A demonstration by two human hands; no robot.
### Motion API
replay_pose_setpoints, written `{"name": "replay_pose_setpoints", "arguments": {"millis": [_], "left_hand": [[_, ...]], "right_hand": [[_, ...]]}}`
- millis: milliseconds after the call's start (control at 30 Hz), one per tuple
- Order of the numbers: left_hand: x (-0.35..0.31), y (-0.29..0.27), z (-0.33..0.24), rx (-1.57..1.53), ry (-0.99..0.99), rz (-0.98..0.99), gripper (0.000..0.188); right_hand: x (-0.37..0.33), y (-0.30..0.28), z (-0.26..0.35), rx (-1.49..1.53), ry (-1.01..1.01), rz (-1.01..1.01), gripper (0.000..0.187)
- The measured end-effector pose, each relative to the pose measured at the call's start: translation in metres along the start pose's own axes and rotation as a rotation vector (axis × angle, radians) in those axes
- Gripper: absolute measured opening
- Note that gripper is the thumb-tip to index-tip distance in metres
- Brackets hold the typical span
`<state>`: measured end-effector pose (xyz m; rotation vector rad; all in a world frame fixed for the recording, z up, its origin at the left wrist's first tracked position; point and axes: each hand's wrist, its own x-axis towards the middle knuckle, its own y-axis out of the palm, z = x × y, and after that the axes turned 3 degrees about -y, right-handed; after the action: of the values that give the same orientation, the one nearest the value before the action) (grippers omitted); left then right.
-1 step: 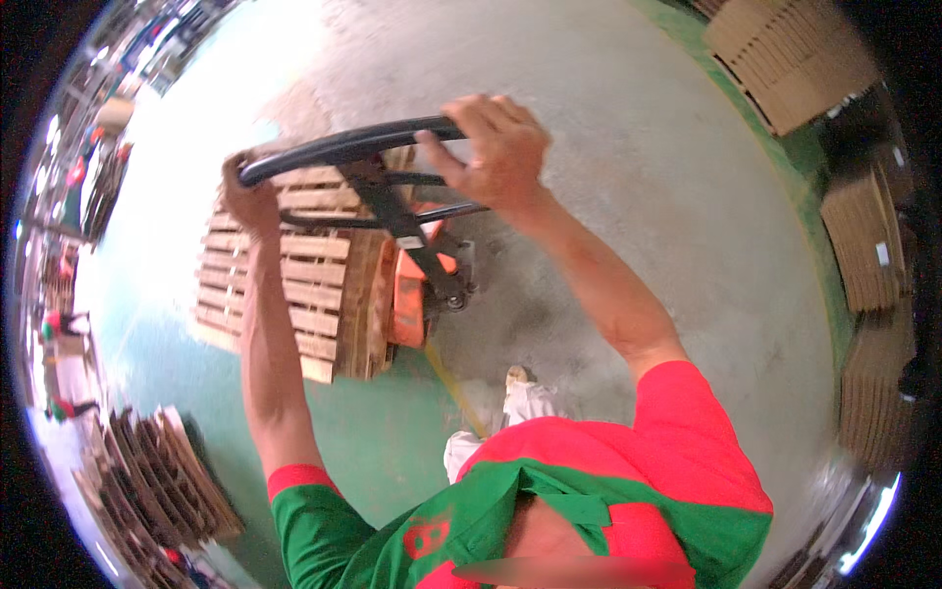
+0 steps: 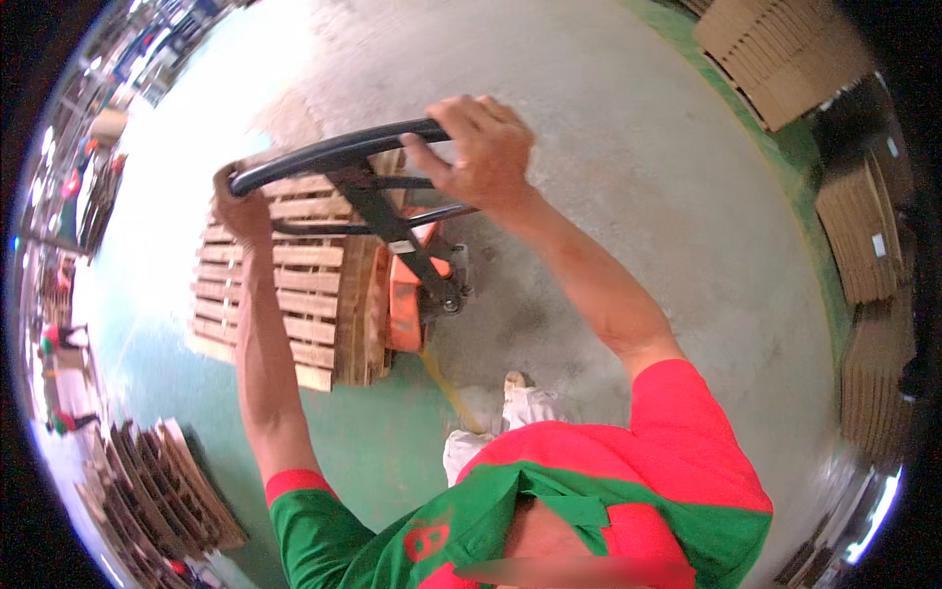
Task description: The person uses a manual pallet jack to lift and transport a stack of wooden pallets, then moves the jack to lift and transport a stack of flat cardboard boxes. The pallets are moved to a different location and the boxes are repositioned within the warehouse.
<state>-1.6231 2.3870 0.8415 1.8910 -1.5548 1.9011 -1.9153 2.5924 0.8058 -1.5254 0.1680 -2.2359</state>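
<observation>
The left hand (image 2: 238, 206) wraps the left end of the black handle (image 2: 339, 149); the right hand (image 2: 486, 152) grasps its right end — a wide hold that should favour even control. Below the handle sit the orange base (image 2: 404, 304) and stacked wooden pallets (image 2: 312, 304) — best keep the shoe (image 2: 515, 381) clear.
</observation>
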Motion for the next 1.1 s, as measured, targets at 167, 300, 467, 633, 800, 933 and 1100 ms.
{"name": "replay_pose_setpoints", "arguments": {"millis": [167, 300, 467, 633, 800, 933, 1100], "left_hand": [[-0.024, -0.125, 0.028, -0.070, -0.052, -0.012, 0.019], [-0.062, -0.200, 0.044, -0.061, 0.054, -0.079, 0.023], [-0.104, -0.244, 0.126, -0.128, 0.060, -0.145, 0.018], [-0.098, -0.278, 0.264, -0.219, 0.070, -0.103, 0.023], [-0.029, -0.340, 0.384, -0.308, 0.048, -0.043, 0.027], [0.018, -0.408, 0.447, -0.386, 0.106, -0.054, 0.023], [0.042, -0.415, 0.522, -0.469, 0.100, 0.017, 0.024]], "right_hand": [[-0.014, -0.041, 0.116, -0.092, -0.137, -0.132, 0.031], [-0.038, -0.070, 0.205, -0.151, -0.135, -0.152, 0.032], [-0.089, -0.020, 0.277, -0.211, -0.089, -0.145, 0.036], [-0.100, 0.079, 0.374, -0.322, -0.044, -0.122, 0.031], [-0.041, 0.167, 0.491, -0.306, 0.099, -0.069, 0.036], [0.001, 0.205, 0.583, -0.387, 0.289, -0.018, 0.038], [0.023, 0.273, 0.621, -0.468, 0.453, 0.119, 0.048]]}}
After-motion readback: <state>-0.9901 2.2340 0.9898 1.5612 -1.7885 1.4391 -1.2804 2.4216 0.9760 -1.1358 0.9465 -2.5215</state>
